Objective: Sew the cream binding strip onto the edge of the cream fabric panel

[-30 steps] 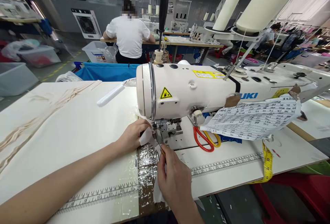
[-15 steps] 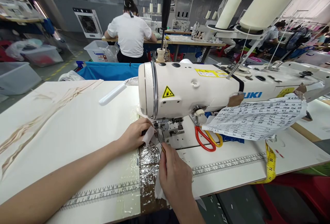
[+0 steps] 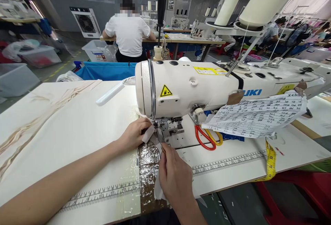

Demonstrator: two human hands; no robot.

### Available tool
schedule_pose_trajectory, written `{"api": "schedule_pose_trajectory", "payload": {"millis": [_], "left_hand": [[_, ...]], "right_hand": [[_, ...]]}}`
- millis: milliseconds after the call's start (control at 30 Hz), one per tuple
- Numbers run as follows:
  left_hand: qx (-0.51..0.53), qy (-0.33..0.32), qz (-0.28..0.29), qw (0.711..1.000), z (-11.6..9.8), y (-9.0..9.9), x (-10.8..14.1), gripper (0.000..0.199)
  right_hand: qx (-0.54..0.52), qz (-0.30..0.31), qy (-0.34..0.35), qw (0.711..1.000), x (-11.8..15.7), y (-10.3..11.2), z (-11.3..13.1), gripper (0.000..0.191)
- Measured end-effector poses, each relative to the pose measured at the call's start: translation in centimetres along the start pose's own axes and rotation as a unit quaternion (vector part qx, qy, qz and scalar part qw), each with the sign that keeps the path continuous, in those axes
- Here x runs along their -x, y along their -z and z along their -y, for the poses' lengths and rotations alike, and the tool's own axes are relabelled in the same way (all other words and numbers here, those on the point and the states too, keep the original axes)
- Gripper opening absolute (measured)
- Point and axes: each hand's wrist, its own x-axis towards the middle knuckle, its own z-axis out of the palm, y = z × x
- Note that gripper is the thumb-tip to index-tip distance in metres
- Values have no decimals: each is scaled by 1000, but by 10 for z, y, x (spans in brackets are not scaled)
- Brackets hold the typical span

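A white sewing machine (image 3: 170, 83) stands across the table, its needle area (image 3: 165, 126) close to both hands. At the left of the presser foot, my left hand (image 3: 136, 133) is closed on a small piece of white fabric (image 3: 148, 134). My right hand (image 3: 174, 175) grips slim metal tweezers (image 3: 159, 138), whose tip reaches toward the fabric beside the foot. The tip itself is too small to make out. More pale fabric (image 3: 159, 187) hangs beneath my right hand, partly hidden by it.
Red-and-yellow-handled scissors (image 3: 205, 138) lie right of the needle area. A written sheet (image 3: 258, 116) hangs from the machine, and a yellow tape measure (image 3: 270, 161) drapes over the table edge. Fabric strips (image 3: 43, 121) lie left. A person in a white shirt (image 3: 128, 35) sits ahead.
The view has shifted slightly. Both hands stay almost where they were, the left on the fabric and the right on the tweezers.
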Motion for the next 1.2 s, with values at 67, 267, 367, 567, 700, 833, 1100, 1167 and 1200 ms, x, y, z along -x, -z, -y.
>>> {"api": "schedule_pose_trajectory", "payload": {"millis": [67,267,367,567,700,833,1100,1167,1200], "left_hand": [[1,-1,-1,1000,0,0,0,26],[-11,-15,5,1000,-2,2,0,25],[-24,-21,10,999,-3,3,-1,23],[-12,4,24,1000,-1,1,-3,16],[33,53,20,998,-1,2,-4,17],[68,82,17,994,-2,5,-5,26],[75,93,40,992,-5,9,-6,25],[64,86,42,993,-4,9,-6,22],[59,83,43,994,-3,9,-6,21]], "right_hand": [[-1,-3,-12,1000,2,-4,0,38],[5,20,-24,1000,5,-9,1,37],[15,16,-22,999,4,-7,2,37],[20,12,11,1000,0,-1,2,35],[15,12,-2,1000,2,-2,2,38],[21,13,-11,1000,2,-4,2,38],[20,35,-1,999,-3,3,2,36],[21,32,0,999,-2,2,2,36],[22,30,0,999,-2,2,2,36]]}}
